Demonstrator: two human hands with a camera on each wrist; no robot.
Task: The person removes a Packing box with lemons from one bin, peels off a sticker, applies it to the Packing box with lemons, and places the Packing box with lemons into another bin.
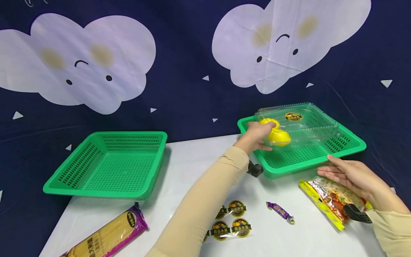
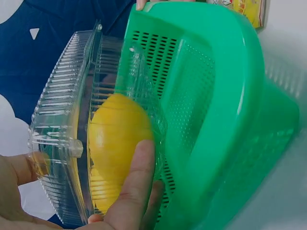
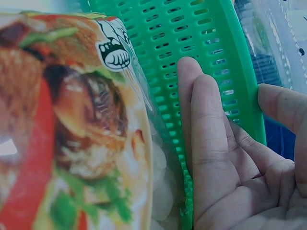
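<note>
My left hand (image 1: 255,136) grips the left end of a clear plastic clamshell box (image 1: 316,123) with yellow lemons (image 2: 120,134) inside. Thumb and fingers span the box's end in the left wrist view. A round black-and-gold sticker (image 1: 293,116) is on its lid. The box sits tilted over the right green basket (image 1: 350,142), overlapping its far side. At that basket's front edge is my right hand (image 1: 356,175), its thumb over the rim and its fingers along the outer wall, pinching it. Just below that hand lies a printed food packet (image 3: 91,124) with a yellow edge.
Another green basket (image 1: 125,167) stands on the left. A purple-ended noodle packet (image 1: 109,235) lies before it. A sticker sheet (image 1: 229,223) and a purple-wrapped candy (image 1: 280,211) lie on the white table (image 1: 192,171). Behind hangs a dark blue cloth (image 1: 183,71) with clouds.
</note>
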